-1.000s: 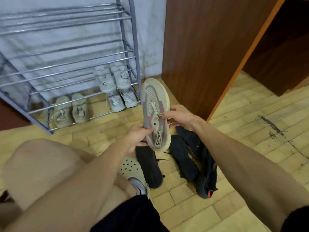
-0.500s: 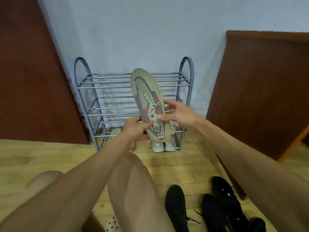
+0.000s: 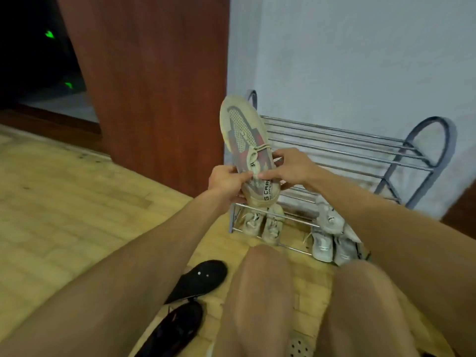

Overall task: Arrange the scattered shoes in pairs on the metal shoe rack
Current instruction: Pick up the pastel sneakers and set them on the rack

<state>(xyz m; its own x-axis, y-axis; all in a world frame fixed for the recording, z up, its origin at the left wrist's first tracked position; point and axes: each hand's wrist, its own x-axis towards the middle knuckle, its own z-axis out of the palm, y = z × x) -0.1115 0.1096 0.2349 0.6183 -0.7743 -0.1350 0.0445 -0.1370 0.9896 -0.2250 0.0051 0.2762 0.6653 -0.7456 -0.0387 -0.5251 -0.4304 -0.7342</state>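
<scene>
I hold a beige and red knit sneaker upright in front of me, toe pointing up, lettering on its heel tab. My left hand grips its heel side and my right hand pinches the laces and tongue. Behind it stands the metal shoe rack against the white wall, its upper shelves bare. On the lowest level sits a pair of beige sneakers at the left and pale white sneakers at the right, partly hidden by my arm.
Two black shoes lie on the wooden floor near my left knee. A perforated clog shows at the bottom edge. A brown wooden door stands left of the rack, with a dark opening beyond it.
My view has swung left and lower, so the rack now sits to the right. Both hands still hold the sneaker upright, and the black shoes now lie at my lower left.
</scene>
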